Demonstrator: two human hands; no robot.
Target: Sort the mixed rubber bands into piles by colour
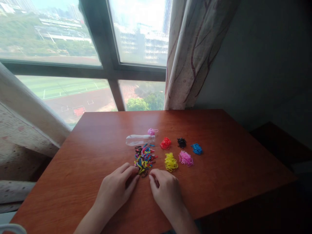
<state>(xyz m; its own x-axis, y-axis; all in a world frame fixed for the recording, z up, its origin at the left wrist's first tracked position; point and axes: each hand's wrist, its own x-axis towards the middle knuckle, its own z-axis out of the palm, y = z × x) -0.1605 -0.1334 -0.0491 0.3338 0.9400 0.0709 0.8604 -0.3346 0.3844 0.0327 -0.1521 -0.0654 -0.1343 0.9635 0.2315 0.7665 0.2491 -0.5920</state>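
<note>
A mixed pile of small coloured rubber bands [145, 156] lies on the wooden table, with black, yellow, red, blue and pink ones jumbled together. My left hand [118, 183] rests at the pile's lower left edge, its thumb and index fingertips drawn close together against the bands. Just right of the pile's near end, my right hand [167, 188] has thumb and index pinched together. Whatever either pinch holds is too small to make out. To the right lie separate heaps of yellow bands [171, 162], red bands [165, 143], pink bands [186, 158], black bands [181, 142] and blue bands [197, 149].
Behind the mixed pile a clear plastic pouch or tube [137, 140] lies on its side, with a pink piece [151, 131] by its right end. The brown table [219, 182] ends at a window [113, 71] with curtains [187, 55] beside it.
</note>
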